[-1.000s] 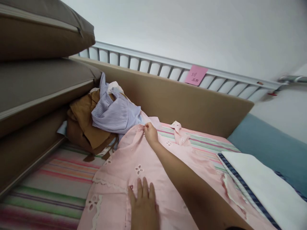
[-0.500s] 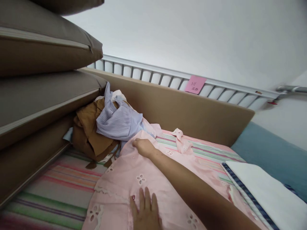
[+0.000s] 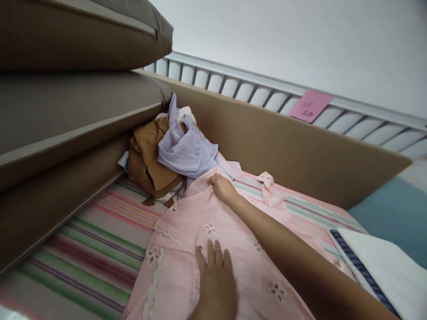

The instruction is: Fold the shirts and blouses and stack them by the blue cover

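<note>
A pale pink garment [image 3: 227,262] with cut-out eyelet flowers, lace trim and a small button lies spread on a striped sheet. My left hand [image 3: 216,280] rests flat on its front beside the button, fingers extended. Farther up, my right hand [image 3: 223,187] pinches the cloth at the garment's upper edge. Just beyond that hand is a heap of clothes: a lavender ribbed garment [image 3: 190,151] on top of a brown one [image 3: 150,160]. A pink strap-like piece with an eyelet edge [image 3: 270,191] lies to the right.
Thick grey-brown cushions [image 3: 83,106] are stacked along the left. A tan board [image 3: 267,151] stands at the back before a white slatted rail [image 3: 230,84] bearing a pink note [image 3: 312,106]. At right lie white cloth with a navy edge [image 3: 383,262] and a teal surface [image 3: 396,218].
The view has shifted, so the scene sits farther right in the picture. My right hand keeps its pinch on the pink garment, and my left hand stays flat on the cloth.
</note>
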Tool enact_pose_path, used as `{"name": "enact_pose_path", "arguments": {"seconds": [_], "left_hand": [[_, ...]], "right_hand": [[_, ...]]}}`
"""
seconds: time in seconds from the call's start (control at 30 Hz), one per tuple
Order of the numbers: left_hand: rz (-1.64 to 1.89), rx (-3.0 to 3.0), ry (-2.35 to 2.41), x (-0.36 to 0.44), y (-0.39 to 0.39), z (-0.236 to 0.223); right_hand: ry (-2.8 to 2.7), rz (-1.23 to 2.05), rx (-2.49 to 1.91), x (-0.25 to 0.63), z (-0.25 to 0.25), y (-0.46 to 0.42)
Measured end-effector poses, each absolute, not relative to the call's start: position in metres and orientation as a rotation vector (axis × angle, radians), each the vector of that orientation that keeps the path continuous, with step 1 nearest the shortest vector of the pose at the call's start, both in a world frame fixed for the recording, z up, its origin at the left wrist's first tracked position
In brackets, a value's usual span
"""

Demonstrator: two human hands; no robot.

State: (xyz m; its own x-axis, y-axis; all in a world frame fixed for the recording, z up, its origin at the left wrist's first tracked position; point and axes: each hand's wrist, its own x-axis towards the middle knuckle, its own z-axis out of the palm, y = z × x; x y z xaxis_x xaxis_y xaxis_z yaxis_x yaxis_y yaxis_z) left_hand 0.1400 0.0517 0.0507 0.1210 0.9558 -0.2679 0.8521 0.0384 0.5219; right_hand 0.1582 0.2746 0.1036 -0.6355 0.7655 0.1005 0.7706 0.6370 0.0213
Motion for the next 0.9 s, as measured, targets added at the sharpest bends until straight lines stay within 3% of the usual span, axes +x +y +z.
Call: {"name": "enact_pose_path", "arguments": {"seconds": [0.2, 0.5, 0.9], "left_hand": [[0.247, 1.833, 1.747, 0.141, 0.054, 0.048], [0.28, 1.845, 1.781, 0.144, 0.054, 0.039], [0.28, 1.813, 1.775, 0.142, 0.053, 0.042]], "right_hand": [[-2.588, 0.124, -1.296, 0.167, 0.102, 0.275], [-2.944, -0.068, -1.311, 0.156, 0.108, 0.274], [-2.617, 0.082, -1.317, 0.16, 0.109, 0.282]]}}
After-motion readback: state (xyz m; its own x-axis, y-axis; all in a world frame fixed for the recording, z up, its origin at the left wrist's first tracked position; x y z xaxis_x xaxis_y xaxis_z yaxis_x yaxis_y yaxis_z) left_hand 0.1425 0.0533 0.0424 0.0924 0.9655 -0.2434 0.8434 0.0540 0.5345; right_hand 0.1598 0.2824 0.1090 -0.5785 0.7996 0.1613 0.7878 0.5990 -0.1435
